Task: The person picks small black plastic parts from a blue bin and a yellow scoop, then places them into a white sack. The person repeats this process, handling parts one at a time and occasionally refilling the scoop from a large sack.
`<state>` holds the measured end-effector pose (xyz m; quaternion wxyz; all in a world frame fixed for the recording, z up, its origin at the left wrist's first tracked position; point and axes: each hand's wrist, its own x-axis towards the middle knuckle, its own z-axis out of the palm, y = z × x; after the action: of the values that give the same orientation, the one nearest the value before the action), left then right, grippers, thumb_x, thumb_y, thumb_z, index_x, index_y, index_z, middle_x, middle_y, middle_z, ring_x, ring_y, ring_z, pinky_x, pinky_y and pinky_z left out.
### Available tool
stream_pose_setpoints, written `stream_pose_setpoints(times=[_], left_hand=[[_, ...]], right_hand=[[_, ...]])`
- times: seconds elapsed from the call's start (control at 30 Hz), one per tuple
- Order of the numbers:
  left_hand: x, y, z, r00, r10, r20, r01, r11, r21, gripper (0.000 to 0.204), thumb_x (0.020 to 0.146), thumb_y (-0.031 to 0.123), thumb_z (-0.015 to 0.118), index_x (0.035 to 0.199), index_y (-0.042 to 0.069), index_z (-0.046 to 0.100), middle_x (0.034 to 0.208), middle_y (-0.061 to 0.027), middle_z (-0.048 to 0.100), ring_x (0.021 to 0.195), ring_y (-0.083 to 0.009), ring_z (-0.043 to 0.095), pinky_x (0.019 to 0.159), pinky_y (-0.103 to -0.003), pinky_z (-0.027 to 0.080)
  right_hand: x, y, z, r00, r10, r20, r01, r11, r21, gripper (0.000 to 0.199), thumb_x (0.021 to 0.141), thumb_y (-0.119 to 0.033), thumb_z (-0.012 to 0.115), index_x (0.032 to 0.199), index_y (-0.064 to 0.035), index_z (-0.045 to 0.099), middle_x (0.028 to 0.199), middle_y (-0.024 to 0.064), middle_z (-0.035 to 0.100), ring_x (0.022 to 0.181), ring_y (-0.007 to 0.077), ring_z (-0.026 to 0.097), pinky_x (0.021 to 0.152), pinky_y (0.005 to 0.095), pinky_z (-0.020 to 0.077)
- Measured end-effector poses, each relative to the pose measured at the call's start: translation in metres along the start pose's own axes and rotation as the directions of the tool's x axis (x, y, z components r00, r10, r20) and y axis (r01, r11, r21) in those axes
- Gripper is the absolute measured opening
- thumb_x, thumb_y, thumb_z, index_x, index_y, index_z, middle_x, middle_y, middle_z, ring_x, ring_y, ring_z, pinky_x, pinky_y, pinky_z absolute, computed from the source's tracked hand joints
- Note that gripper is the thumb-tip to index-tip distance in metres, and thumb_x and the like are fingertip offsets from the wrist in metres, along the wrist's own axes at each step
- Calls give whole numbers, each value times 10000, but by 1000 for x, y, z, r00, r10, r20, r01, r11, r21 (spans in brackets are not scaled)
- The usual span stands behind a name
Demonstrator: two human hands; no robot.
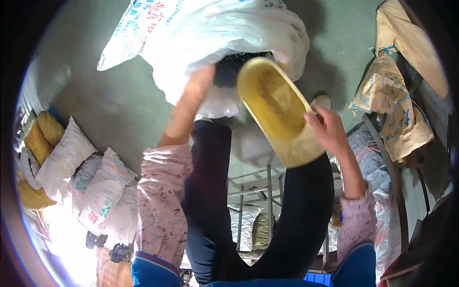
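Gripping the yellow scoop [277, 107] by its near rim, the right hand [327, 129] tilts it toward the white sack [210, 43] at twelve o'clock; the left hand [208, 76] reaches into the sack's mouth, grip hidden.

Open woven sack [210, 43] at top centre on the floor [110, 105]; left hand [215, 71] inside its mouth. Oval basin [279, 110] just right of the mouth, its near end in the right hand [330, 129]. Filled sacks [91, 182] stacked at lower left. Paper sacks [397, 105] draped over a frame at right. Metal rack [258, 191] below, between the person's legs.
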<state>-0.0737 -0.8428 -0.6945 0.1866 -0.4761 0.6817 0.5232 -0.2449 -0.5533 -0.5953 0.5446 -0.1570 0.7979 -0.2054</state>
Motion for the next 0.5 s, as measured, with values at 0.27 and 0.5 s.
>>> stream_pose_setpoints(times=[0.27,0.5], left_hand=[[10,103,-122,959,271,-87,-242,937,250,369,983,194,507,1303,26,581,1248,-134,645,1187,-251,586,1021,-339,450],[-83,109,-96,786,97,611,41,977,-208,333,971,149,587,1267,-1,608,1250,-144,644,1133,-221,621,997,-325,481]], right_hand=[[30,-81,-10,885,-309,-347,83,840,-536,348,935,-253,613,1201,-31,576,780,170,681,698,349,678,620,467,519],[30,-28,64,929,49,-366,-243,829,-504,630,960,-223,567,1490,-28,287,831,237,635,714,406,666,617,481,533]])
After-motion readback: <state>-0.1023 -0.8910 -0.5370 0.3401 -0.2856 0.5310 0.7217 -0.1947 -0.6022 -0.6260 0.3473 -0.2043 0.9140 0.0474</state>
